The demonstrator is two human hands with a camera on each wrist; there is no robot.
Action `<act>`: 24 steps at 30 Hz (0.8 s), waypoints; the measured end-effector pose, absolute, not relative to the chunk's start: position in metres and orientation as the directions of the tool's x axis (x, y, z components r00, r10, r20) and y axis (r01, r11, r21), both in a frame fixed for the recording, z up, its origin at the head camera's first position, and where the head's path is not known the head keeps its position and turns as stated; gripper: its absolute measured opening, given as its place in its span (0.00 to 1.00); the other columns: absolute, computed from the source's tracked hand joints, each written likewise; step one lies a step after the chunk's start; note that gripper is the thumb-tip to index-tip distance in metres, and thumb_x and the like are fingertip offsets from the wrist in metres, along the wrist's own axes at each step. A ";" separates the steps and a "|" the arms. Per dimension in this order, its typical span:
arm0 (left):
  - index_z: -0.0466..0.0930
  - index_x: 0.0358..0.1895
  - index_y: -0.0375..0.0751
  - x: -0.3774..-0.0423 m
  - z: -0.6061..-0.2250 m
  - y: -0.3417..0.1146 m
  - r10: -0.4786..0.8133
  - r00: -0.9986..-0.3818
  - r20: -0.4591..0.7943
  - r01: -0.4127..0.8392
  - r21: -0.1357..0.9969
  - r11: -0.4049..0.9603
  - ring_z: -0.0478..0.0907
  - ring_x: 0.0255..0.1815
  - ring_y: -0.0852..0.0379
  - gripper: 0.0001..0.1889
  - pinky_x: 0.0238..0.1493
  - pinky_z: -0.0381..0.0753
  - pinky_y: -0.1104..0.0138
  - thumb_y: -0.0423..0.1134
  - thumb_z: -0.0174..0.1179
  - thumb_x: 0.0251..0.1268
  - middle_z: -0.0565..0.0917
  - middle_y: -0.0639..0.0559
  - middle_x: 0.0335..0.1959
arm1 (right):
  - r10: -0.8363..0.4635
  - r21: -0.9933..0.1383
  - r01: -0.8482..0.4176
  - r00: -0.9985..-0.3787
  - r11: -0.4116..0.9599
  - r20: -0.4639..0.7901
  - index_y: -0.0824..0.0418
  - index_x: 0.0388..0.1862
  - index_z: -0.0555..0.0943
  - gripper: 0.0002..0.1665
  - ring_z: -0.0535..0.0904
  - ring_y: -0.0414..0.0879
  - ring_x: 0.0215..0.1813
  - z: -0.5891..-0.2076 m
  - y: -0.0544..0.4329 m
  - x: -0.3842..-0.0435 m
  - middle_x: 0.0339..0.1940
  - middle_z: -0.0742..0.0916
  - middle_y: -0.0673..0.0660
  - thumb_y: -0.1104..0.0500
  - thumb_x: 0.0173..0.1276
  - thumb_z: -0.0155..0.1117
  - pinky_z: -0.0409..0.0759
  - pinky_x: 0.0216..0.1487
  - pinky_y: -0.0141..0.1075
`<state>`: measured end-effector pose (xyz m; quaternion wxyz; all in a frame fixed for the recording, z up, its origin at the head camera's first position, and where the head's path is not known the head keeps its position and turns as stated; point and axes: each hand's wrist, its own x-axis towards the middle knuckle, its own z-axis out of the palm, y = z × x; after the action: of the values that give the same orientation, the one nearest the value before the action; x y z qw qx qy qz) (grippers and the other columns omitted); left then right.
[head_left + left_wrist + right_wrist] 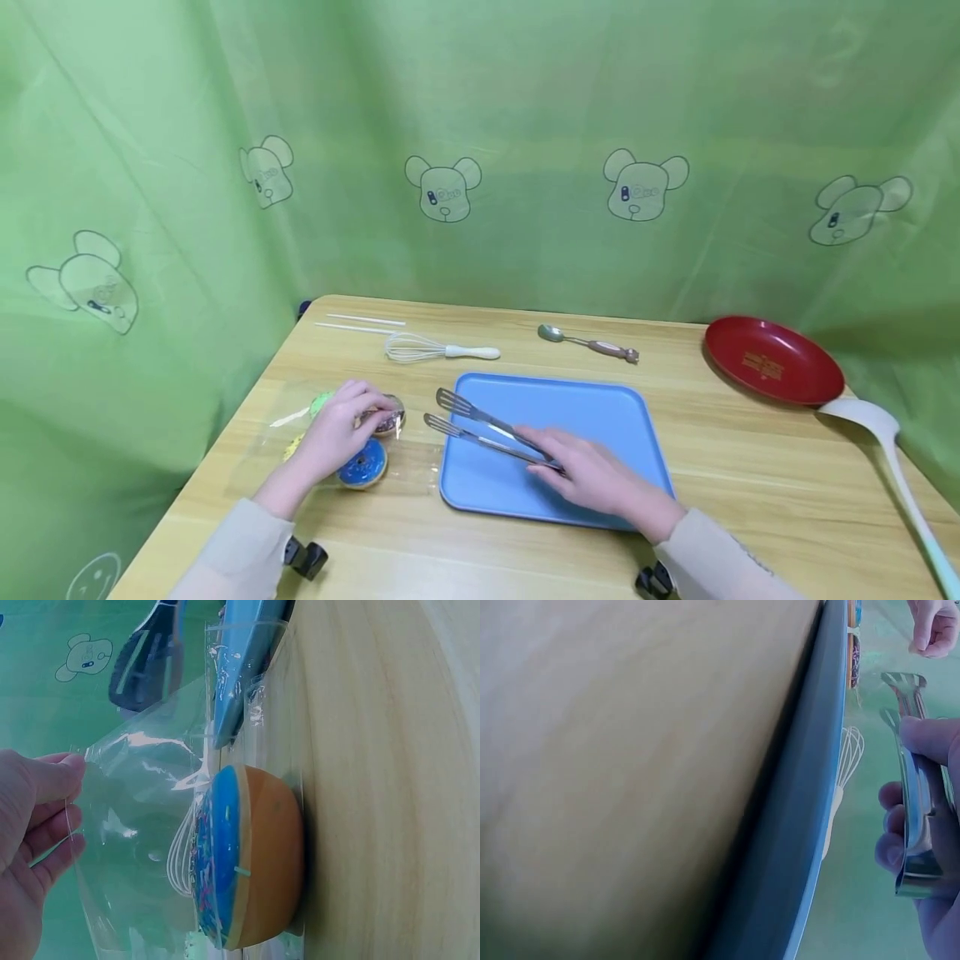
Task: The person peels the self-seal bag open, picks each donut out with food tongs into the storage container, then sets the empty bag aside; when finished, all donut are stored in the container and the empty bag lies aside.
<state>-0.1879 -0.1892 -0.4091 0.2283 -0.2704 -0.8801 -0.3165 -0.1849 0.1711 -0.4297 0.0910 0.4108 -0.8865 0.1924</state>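
In the head view my left hand (339, 427) pinches the edge of a clear plastic bag (127, 832), and the left wrist view shows the film lifted between thumb and fingers. A blue-iced toy donut (363, 465) with sprinkles lies at the bag, below the hand. Beside it are a brown donut (392, 417), a green donut (320, 404) and a yellow donut (292, 448), partly hidden by the hand. My right hand (588, 471) grips metal tongs (916, 810) over a blue tray (480, 492). Their slotted ends are spread, with nothing between them, pointing toward the donuts.
Behind the tray lie a white whisk (442, 350), two white sticks (360, 325) and a spoon (588, 342). At the right stand a red plate (776, 362) and a large white ladle (892, 467). A green curtain (540, 267) hangs behind the wooden table (750, 500).
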 end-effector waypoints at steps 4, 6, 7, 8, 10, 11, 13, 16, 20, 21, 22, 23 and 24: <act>0.83 0.35 0.41 -0.188 -0.409 -0.190 0.324 -0.753 0.572 0.615 0.438 0.656 0.72 0.38 0.61 0.08 0.35 0.78 0.69 0.27 0.67 0.51 0.79 0.59 0.33 | -0.729 -0.291 -0.774 -0.631 0.563 0.267 0.51 0.67 0.68 0.30 0.78 0.42 0.47 -0.428 0.169 -0.183 0.49 0.82 0.51 0.50 0.66 0.60 0.80 0.43 0.42; 0.83 0.35 0.42 -0.188 -0.409 -0.190 0.323 -0.754 0.572 0.613 0.436 0.658 0.72 0.38 0.61 0.08 0.36 0.78 0.69 0.27 0.67 0.52 0.79 0.59 0.33 | -0.742 -0.303 -0.768 -0.633 0.564 0.222 0.52 0.67 0.68 0.30 0.78 0.45 0.51 -0.427 0.167 -0.183 0.53 0.81 0.52 0.49 0.67 0.59 0.79 0.47 0.43; 0.83 0.35 0.41 -0.188 -0.409 -0.190 0.323 -0.754 0.572 0.613 0.436 0.659 0.72 0.38 0.61 0.08 0.36 0.78 0.69 0.27 0.67 0.52 0.79 0.59 0.34 | -0.746 -0.309 -0.762 -0.637 0.569 0.196 0.51 0.67 0.67 0.30 0.78 0.45 0.52 -0.427 0.165 -0.183 0.54 0.81 0.52 0.48 0.67 0.58 0.79 0.48 0.43; 0.83 0.35 0.42 -0.188 -0.410 -0.191 0.323 -0.754 0.572 0.613 0.435 0.659 0.72 0.39 0.61 0.08 0.36 0.77 0.69 0.28 0.67 0.52 0.79 0.59 0.34 | -0.746 -0.313 -0.755 -0.642 0.576 0.174 0.51 0.67 0.67 0.30 0.77 0.46 0.53 -0.427 0.162 -0.184 0.54 0.81 0.52 0.48 0.68 0.58 0.79 0.49 0.44; 0.83 0.35 0.41 -0.188 -0.409 -0.190 0.324 -0.752 0.574 0.615 0.434 0.659 0.72 0.39 0.61 0.08 0.37 0.77 0.69 0.28 0.67 0.52 0.79 0.59 0.34 | -0.744 -0.319 -0.740 -0.654 0.592 0.138 0.52 0.68 0.67 0.30 0.77 0.48 0.54 -0.426 0.158 -0.185 0.55 0.80 0.54 0.47 0.68 0.57 0.78 0.50 0.45; 0.83 0.35 0.41 -0.188 -0.409 -0.190 0.326 -0.749 0.577 0.617 0.430 0.658 0.72 0.39 0.61 0.08 0.37 0.77 0.69 0.28 0.67 0.52 0.79 0.59 0.34 | -0.740 -0.317 -0.734 -0.660 0.601 0.126 0.52 0.68 0.66 0.30 0.77 0.48 0.54 -0.426 0.155 -0.186 0.55 0.80 0.55 0.47 0.68 0.57 0.78 0.51 0.45; 0.83 0.35 0.42 -0.188 -0.409 -0.189 0.329 -0.745 0.579 0.621 0.424 0.659 0.72 0.39 0.61 0.08 0.36 0.77 0.68 0.28 0.67 0.51 0.79 0.59 0.33 | -0.733 -0.315 -0.723 -0.672 0.615 0.112 0.53 0.68 0.66 0.31 0.77 0.49 0.53 -0.426 0.149 -0.187 0.54 0.80 0.56 0.48 0.68 0.57 0.78 0.50 0.46; 0.83 0.34 0.43 -0.188 -0.409 -0.189 0.339 -0.735 0.587 0.629 0.406 0.663 0.72 0.39 0.61 0.08 0.36 0.77 0.68 0.28 0.67 0.51 0.79 0.59 0.33 | -0.723 -0.306 -0.713 -0.683 0.631 0.099 0.53 0.68 0.66 0.31 0.78 0.48 0.51 -0.426 0.141 -0.190 0.52 0.81 0.56 0.48 0.68 0.58 0.78 0.48 0.45; 0.83 0.34 0.43 -0.187 -0.410 -0.188 0.348 -0.716 0.605 0.646 0.386 0.659 0.72 0.38 0.61 0.09 0.36 0.77 0.69 0.27 0.67 0.50 0.79 0.58 0.32 | -0.720 -0.292 -0.709 -0.688 0.642 0.087 0.53 0.68 0.65 0.32 0.78 0.45 0.45 -0.426 0.129 -0.193 0.49 0.82 0.55 0.48 0.67 0.58 0.79 0.42 0.43; 0.83 0.34 0.43 -0.187 -0.410 -0.188 0.349 -0.711 0.611 0.651 0.381 0.657 0.72 0.38 0.61 0.09 0.36 0.77 0.69 0.27 0.67 0.50 0.79 0.58 0.32 | -0.719 -0.291 -0.707 -0.690 0.645 0.081 0.53 0.68 0.65 0.33 0.78 0.44 0.42 -0.425 0.127 -0.193 0.46 0.82 0.54 0.48 0.67 0.58 0.79 0.39 0.42; 0.83 0.34 0.43 -0.187 -0.410 -0.188 0.353 -0.702 0.618 0.658 0.374 0.654 0.72 0.38 0.61 0.09 0.36 0.77 0.69 0.27 0.68 0.50 0.79 0.58 0.32 | -0.719 -0.290 -0.706 -0.690 0.646 0.077 0.54 0.68 0.65 0.33 0.78 0.43 0.40 -0.425 0.124 -0.194 0.45 0.82 0.54 0.47 0.67 0.59 0.79 0.38 0.41; 0.83 0.34 0.42 -0.187 -0.410 -0.188 0.356 -0.694 0.626 0.664 0.366 0.652 0.72 0.37 0.61 0.09 0.36 0.77 0.69 0.27 0.68 0.49 0.79 0.58 0.32 | -0.719 -0.288 -0.705 -0.691 0.648 0.074 0.54 0.68 0.65 0.33 0.78 0.43 0.40 -0.425 0.122 -0.194 0.45 0.82 0.54 0.47 0.66 0.59 0.79 0.37 0.40; 0.83 0.34 0.42 -0.188 -0.410 -0.187 0.361 -0.684 0.634 0.672 0.356 0.649 0.72 0.37 0.61 0.09 0.36 0.77 0.69 0.27 0.68 0.49 0.79 0.58 0.32 | -0.718 -0.289 -0.703 -0.692 0.649 0.070 0.54 0.68 0.65 0.33 0.77 0.42 0.37 -0.425 0.121 -0.194 0.44 0.82 0.53 0.47 0.66 0.59 0.78 0.35 0.39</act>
<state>-0.1877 -0.1871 -0.4102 0.2637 -0.2972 -0.8688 -0.2953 -0.1944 0.1205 -0.4249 -0.0253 0.3916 -0.9078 0.1482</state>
